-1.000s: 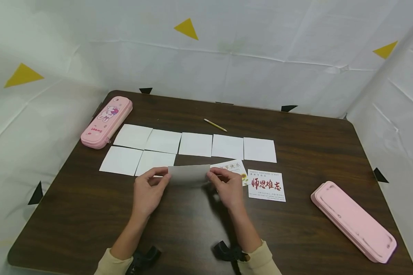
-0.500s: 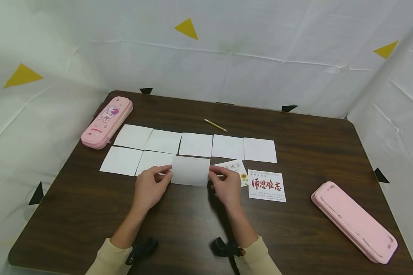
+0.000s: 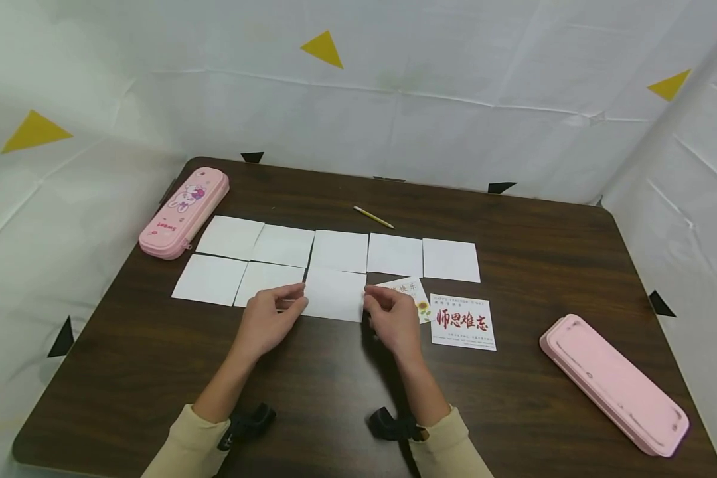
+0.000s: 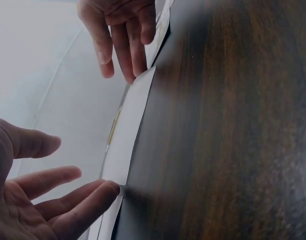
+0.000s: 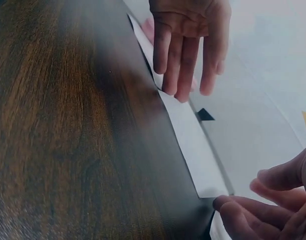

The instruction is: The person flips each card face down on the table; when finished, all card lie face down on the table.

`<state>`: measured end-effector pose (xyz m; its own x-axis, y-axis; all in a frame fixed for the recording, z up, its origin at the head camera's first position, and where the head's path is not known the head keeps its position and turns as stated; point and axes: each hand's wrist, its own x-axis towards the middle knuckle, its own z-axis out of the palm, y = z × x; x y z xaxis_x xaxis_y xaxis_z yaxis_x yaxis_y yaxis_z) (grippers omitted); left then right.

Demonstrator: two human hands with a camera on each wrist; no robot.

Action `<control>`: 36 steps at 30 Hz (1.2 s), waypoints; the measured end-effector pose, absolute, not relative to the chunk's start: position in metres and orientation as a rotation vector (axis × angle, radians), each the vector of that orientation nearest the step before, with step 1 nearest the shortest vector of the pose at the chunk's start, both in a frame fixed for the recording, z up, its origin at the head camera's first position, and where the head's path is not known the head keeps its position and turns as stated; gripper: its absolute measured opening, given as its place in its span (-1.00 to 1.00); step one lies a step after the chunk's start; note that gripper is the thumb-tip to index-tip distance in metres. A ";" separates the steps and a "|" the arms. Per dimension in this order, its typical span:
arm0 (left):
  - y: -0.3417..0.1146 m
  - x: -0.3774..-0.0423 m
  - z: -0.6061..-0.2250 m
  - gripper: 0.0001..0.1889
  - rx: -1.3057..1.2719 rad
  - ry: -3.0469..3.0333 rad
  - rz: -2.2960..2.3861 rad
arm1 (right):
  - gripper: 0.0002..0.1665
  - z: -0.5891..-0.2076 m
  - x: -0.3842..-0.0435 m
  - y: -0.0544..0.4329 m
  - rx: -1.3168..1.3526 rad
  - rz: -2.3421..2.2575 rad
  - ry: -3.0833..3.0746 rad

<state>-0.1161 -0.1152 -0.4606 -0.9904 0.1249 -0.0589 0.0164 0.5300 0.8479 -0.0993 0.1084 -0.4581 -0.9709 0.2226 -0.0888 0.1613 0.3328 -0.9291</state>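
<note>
A blank white card [image 3: 334, 296] lies face-down flat on the dark table, just below the middle card of the upper row. My left hand [image 3: 269, 320] is at its left edge, thumb and fingers parted, fingertips right at the card in the left wrist view. At the opposite edge is my right hand [image 3: 396, 324]; the right wrist view shows its thumb [image 5: 282, 172] apart from the fingers, which are by the card's corner. Partly behind the right hand is a printed card with sunflowers [image 3: 417, 297]. Beside it lies a card with red lettering [image 3: 463, 322].
Several other blank white cards [image 3: 339, 251] form two rows toward the back. A pencil [image 3: 373, 217] lies behind them. One pink pencil case [image 3: 185, 212] stands at the back left, another pink case [image 3: 614, 385] at the right. White sheeting [image 3: 424, 99] surrounds the table.
Held tilted up by both hands before, the white card has come down flat onto the table at the end of the lower row. Thumbs and fingers have parted from it.
</note>
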 end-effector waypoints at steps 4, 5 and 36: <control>-0.115 -0.115 -0.460 -0.61 0.141 2.646 1.448 | -0.76 -0.458 -0.099 0.109 -0.297 1.691 -2.580; -0.116 -0.115 -0.460 -0.61 0.144 2.646 1.446 | -0.75 -0.458 -0.099 0.109 -0.287 1.686 -2.588; -0.121 -0.112 -0.459 -0.62 0.132 2.652 1.507 | -0.70 -0.459 -0.095 0.111 -0.196 1.830 -2.568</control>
